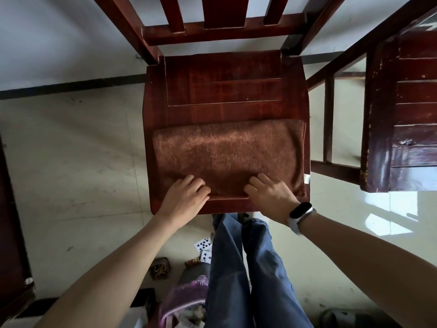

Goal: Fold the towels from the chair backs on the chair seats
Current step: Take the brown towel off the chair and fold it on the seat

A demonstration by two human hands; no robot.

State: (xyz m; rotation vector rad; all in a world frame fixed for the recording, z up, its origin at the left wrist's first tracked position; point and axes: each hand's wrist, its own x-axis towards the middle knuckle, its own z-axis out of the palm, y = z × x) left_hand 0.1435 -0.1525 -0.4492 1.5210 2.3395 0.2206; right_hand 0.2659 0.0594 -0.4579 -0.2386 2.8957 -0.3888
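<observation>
The brown towel (227, 157) lies folded into a broad band across the front half of the chair seat (224, 91), its long sides running parallel to the seat's front edge and a small white tag (307, 179) poking out at the towel's right end, just over the seat's side. Both hands are at the towel's near edge: the left hand (184, 200) sits on the towel's near-left part with its fingers (189, 179) curled down into the cloth, and the right hand (272, 197) on the near-right part with its fingers (256, 181) bent the same way; whether they pinch the hem or only press it flat I cannot tell. A dark smartwatch (300, 210) is on the right wrist. Behind the towel, the chair's slatted back (222, 31) carries no towel, so this one appears taken down and at least partly folded; another fold or a last smoothing may remain. A second dark wooden chair (402, 102) stands right of the seat, with no towel visible on it. Playing cards (204, 245) lie on the floor below the seat's front.
</observation>
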